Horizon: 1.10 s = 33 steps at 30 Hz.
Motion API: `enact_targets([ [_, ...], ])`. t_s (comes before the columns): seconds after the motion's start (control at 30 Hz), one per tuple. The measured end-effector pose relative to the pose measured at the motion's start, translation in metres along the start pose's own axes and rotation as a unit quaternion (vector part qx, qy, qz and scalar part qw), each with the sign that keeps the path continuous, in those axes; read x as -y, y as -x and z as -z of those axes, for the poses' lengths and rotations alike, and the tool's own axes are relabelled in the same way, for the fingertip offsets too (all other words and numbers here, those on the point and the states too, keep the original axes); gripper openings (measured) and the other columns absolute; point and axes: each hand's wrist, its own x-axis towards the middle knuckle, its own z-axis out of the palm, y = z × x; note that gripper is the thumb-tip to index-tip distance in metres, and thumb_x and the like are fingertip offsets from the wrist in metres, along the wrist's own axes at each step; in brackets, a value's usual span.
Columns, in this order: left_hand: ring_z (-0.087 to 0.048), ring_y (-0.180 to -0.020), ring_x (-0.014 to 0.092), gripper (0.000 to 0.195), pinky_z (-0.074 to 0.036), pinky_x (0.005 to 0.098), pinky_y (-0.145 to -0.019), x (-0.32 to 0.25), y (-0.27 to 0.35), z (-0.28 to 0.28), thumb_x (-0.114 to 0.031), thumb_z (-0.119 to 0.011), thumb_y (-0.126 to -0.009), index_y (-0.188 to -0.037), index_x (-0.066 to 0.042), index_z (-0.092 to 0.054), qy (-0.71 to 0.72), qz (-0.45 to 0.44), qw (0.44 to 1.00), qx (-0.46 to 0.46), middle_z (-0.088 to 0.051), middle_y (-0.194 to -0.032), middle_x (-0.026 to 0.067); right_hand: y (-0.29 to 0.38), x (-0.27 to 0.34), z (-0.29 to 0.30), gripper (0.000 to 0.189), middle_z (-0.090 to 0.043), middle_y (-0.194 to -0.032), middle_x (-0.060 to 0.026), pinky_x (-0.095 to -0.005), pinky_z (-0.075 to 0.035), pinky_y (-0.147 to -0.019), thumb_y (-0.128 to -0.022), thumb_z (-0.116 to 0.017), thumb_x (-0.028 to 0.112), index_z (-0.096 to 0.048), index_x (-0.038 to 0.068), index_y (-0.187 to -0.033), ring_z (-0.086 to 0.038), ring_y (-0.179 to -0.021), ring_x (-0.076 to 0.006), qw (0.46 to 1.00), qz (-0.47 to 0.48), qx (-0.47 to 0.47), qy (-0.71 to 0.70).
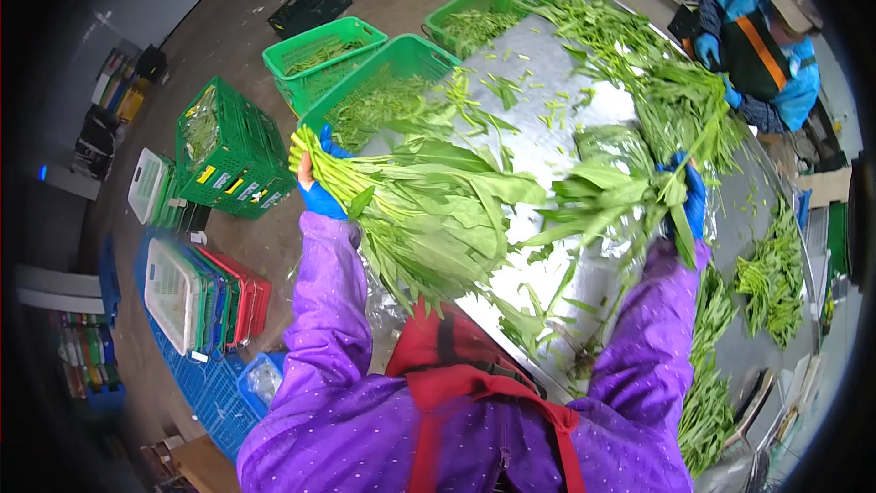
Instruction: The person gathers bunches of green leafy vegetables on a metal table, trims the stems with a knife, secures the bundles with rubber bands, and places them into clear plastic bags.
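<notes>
My left hand (316, 185), in a blue glove with bare skin showing at the thumb, grips a thick bunch of leafy green vegetables (438, 212) by its pale stems. The leaves fan out to the right, over the near edge of the metal table (534, 61). Farther right, my blue-gloved right hand (688, 195) is closed around a smaller bundle of leafy stems (609, 188), whose leaves point left. A clear plastic bag of greens (612, 144) lies just beyond that bundle. Cut stem pieces (556, 106) are scattered on the tabletop.
Green crates (404, 58) with stem trimmings line the table's left side. Stacked green crates (236, 150) and nested baskets (205, 294) stand on the floor. Piles of greens (602, 27) lie at the far edge and right (770, 274). A co-worker (759, 55) in blue gloves handles greens opposite.
</notes>
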Motion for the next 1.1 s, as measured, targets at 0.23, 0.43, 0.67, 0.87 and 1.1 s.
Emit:
enact_targets([
  [0.23,-0.053,-0.082,0.014,0.056,-0.042,0.0296,-0.077,-0.050,-0.040,0.052,-0.042,-0.051,-0.076,-0.121,-0.008,-0.043,-0.048,-0.095,0.993,-0.060,-0.056,-0.094,0.0017,0.005,-0.023,0.015,0.025,-0.059,-0.083,-0.0064,-0.0282,-0.045,-0.071,-0.082,-0.053,0.022,-0.054,0.000,-0.094,-0.056,-0.074,-0.0139,0.903,-0.082,-0.079,0.415],
  [0.43,-0.053,-0.082,0.014,0.055,-0.043,0.0301,-0.076,-0.087,-0.058,0.088,-0.038,-0.050,-0.078,-0.123,-0.009,-0.039,0.126,-0.025,0.991,-0.035,-0.055,-0.093,-0.0003,-0.115,-0.140,-0.182,0.019,-0.055,-0.068,-0.0061,-0.0267,-0.042,-0.055,-0.082,-0.052,0.017,-0.054,-0.002,-0.081,-0.051,-0.058,-0.0135,0.915,-0.145,0.055,0.372],
  [0.67,-0.051,-0.076,0.013,0.051,-0.043,0.0288,-0.071,-0.124,-0.072,0.090,-0.037,-0.051,-0.078,-0.120,-0.011,-0.042,0.135,-0.046,0.984,-0.108,-0.054,-0.086,-0.0026,-0.333,-0.335,-0.515,0.076,-0.057,-0.094,-0.0241,-0.0384,-0.042,-0.079,-0.060,-0.067,0.051,-0.051,-0.010,-0.102,-0.056,-0.091,-0.0314,0.722,0.061,0.155,0.671],
  [0.87,-0.051,-0.079,0.014,0.054,-0.043,0.0301,-0.074,-0.151,-0.083,0.114,-0.041,-0.048,-0.077,-0.122,-0.012,-0.040,0.061,-0.113,0.991,-0.043,-0.052,-0.092,-0.0001,-0.256,-0.379,-0.489,0.058,-0.059,-0.091,-0.0190,-0.0347,-0.042,-0.077,-0.071,-0.060,0.044,-0.054,-0.006,-0.101,-0.057,-0.085,-0.0249,0.770,-0.007,0.412,0.487],
  [1.1,-0.053,-0.091,0.022,0.043,-0.042,0.0362,-0.082,-0.071,-0.142,0.042,-0.033,-0.045,-0.077,-0.112,-0.007,-0.046,0.000,0.032,0.990,-0.140,-0.054,-0.102,0.0074,-0.122,-0.282,-0.379,0.090,-0.030,-0.129,-0.0195,-0.0344,-0.025,-0.098,-0.069,-0.069,0.030,-0.012,-0.001,-0.132,-0.032,-0.119,-0.0240,0.821,-0.233,0.407,0.325],
])
